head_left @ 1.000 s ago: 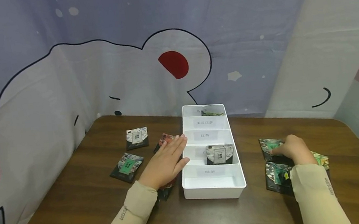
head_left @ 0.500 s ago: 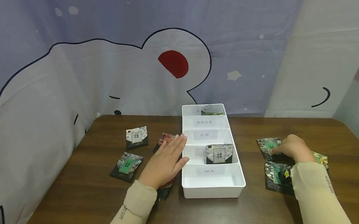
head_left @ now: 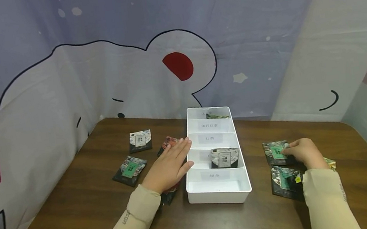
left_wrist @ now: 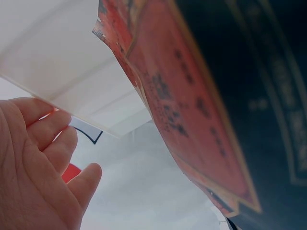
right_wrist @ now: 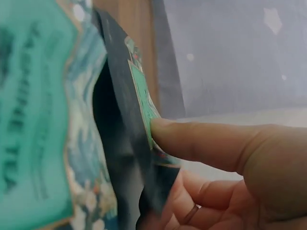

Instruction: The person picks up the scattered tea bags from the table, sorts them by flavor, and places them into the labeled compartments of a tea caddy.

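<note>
My right hand [head_left: 306, 152] pinches a dark tea sachet with a green label [head_left: 277, 152], right of the white tray. In the right wrist view the thumb presses the sachet's green label [right_wrist: 142, 103], with the other fingers behind it. Close below lies a second sachet [head_left: 286, 182], whose label reads "Jasmine Tea" [right_wrist: 33, 120] in the right wrist view. My left hand [head_left: 169, 166] lies with straight fingers at the left rim of the white divided tray [head_left: 219, 198]. Under and beside it are red-labelled sachets [head_left: 169, 141], partly hidden by the hand.
A white-labelled sachet [head_left: 224, 158] stands in one tray compartment, and a green one [head_left: 217, 115] in the farthest. On the left lie a white-labelled sachet [head_left: 140, 140] and a green-labelled one [head_left: 130, 170]. A yellow-green sachet [head_left: 330, 164] shows behind the right wrist. A curtain backs the table.
My right hand has shifted slightly to the right, and more of the green label now shows. The pinched sachet has turned a little. My left hand stays where it was.
</note>
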